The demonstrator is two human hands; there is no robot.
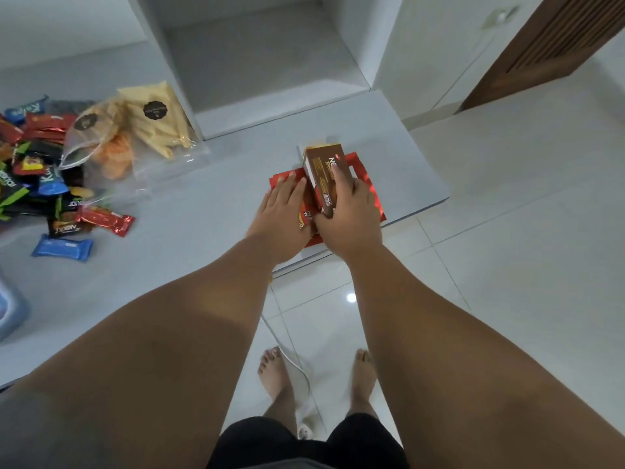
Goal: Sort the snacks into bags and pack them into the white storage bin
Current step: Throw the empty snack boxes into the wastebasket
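R hand (348,214) wraps the brown box (324,174), which stands on edge on the red packets (368,194), long axis pointing away from the person. L hand (280,211) lies flat, fingers straight, pressing packets just left of the box. Loose snack pile (40,170) is well left of it.

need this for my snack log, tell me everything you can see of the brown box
The brown box is a long, narrow carton that looks like cardboard. It has pale lettering starting with "N" on its broad face and fine print on a lighter side panel. It is tilted up on one long edge over the red packets, near the counter corner. The right hand grips it from above, with one finger stretched along the face. The left hand lies flat just beside it; contact is unclear.
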